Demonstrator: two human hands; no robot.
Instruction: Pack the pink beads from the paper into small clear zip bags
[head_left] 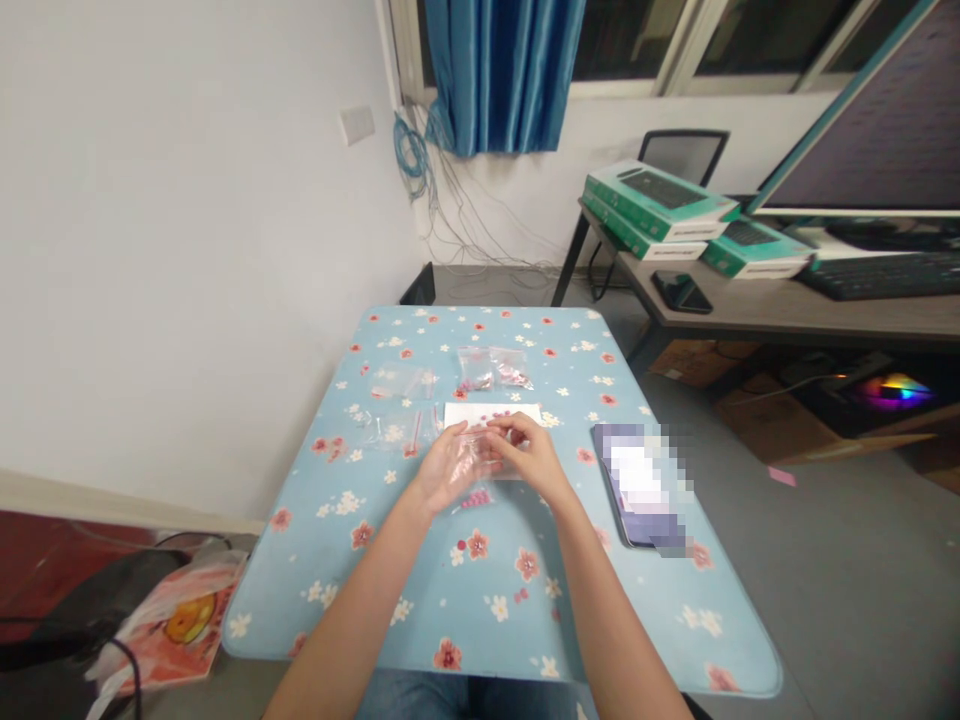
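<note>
left hand (450,468) and right hand (531,458) pressed close, pinching a crinkly clear plastic zip bag (474,450) at frame centre, over white paper (466,414), on glossy blue floral tablecloth (510,610), more clear bags (475,368) beyond

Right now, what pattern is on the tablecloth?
Tablecloth: light blue with pink and white flowers; best in the head view.

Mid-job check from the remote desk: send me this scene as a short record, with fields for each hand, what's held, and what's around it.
Left hand: gripping the left side of a clear plastic bag
Right hand: fingers meeting the same bag from the right
Below hands: pink beads
Under hands: white card
Beyond: clear bags of pink beads
Surface: blue floral tablecloth
Right of hands: phone, screen blurred
</note>
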